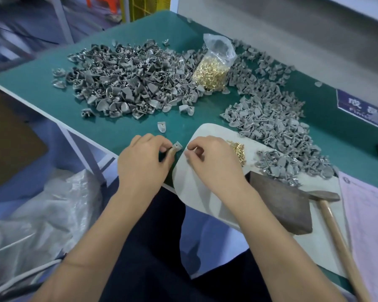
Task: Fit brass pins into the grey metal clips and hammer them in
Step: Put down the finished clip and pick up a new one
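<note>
My left hand (143, 159) pinches one grey metal clip (177, 146) just above the green table's front edge. My right hand (212, 159) hovers beside it over the white board (192, 188), thumb and forefinger pinched together; whether a brass pin sits between them is too small to tell. A small heap of loose brass pins (239, 152) lies on the board right of that hand. One clip with a brass pin in it (162, 127) lies alone on the table. A hammer (334, 216) with a wooden handle rests at the right.
A big pile of grey clips (127, 83) covers the far left of the green table (42, 83), more clips (271, 118) spread right. A plastic bag of brass pins (213, 68) stands between them. A dark block (279, 203) lies on the board. Pink paper (367, 214) lies right.
</note>
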